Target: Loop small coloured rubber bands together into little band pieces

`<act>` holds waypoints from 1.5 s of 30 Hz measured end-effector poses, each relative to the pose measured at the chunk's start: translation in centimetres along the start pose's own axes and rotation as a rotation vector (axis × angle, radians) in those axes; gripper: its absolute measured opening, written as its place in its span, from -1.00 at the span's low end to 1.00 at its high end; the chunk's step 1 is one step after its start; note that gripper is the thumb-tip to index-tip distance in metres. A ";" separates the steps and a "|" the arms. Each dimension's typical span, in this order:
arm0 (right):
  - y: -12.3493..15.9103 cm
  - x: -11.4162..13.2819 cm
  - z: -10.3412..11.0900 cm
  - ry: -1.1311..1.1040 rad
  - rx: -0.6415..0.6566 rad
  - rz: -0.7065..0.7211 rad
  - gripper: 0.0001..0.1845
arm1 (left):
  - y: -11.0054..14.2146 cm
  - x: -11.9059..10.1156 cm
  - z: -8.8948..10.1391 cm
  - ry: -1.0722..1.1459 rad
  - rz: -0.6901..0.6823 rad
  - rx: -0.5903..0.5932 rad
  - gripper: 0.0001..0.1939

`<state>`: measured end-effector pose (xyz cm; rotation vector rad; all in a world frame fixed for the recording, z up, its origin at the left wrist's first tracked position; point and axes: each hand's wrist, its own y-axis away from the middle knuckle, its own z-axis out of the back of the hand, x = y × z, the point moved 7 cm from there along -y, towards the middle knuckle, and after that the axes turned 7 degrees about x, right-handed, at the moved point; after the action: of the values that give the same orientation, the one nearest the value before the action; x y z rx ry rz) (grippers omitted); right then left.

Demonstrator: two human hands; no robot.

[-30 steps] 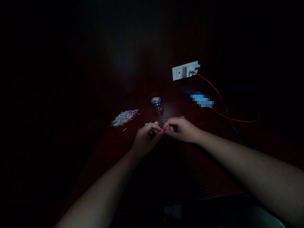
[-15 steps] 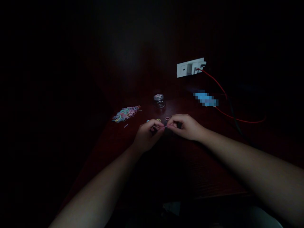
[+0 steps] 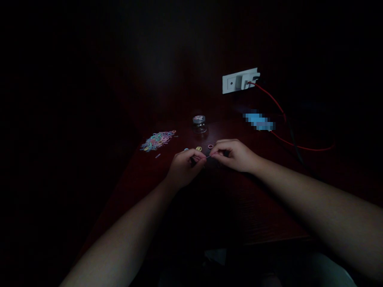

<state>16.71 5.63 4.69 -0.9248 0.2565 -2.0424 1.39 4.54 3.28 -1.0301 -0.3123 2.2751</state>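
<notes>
Between my two hands a small pale purple rubber band (image 3: 208, 156) is stretched. My left hand (image 3: 184, 167) pinches one end of it with thumb and fingers, and my right hand (image 3: 235, 154) pinches the other. Just beyond my fingers lie a yellow rubber band (image 3: 199, 148), a pink rubber band (image 3: 210, 146) and a blue one (image 3: 186, 150), partly hidden by my left hand. A heap of multicoloured rubber bands (image 3: 158, 140) sits further left, with one loose band (image 3: 158, 155) in front of it.
A clear jar with a lid (image 3: 199, 124) stands behind my hands on the dark red table (image 3: 143, 191). At the right lies a blurred blue object (image 3: 259, 121) with a red cable (image 3: 287, 142). A charger (image 3: 247, 81) is plugged into the white wall socket (image 3: 229, 83).
The view has tilted slightly, so everything sits a little higher. Both hands still pinch the band, which now slants up towards my right fingers.
</notes>
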 end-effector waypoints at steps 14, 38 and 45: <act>0.2 -0.8 -0.2 -0.101 0.045 -0.040 -0.82 | -0.2 0.5 0.0 -0.011 0.011 0.022 -0.91; 0.9 -5.1 3.6 0.043 -0.296 -0.262 -0.84 | -0.3 6.4 2.5 0.073 0.189 0.068 -0.81; 1.0 -5.2 3.6 0.043 -0.307 -0.295 -0.81 | -0.3 6.3 1.9 0.057 0.166 0.109 -0.82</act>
<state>21.69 9.64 4.06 -1.1621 0.4924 -2.3378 -3.09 8.79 0.98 -1.0974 -0.0806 2.3749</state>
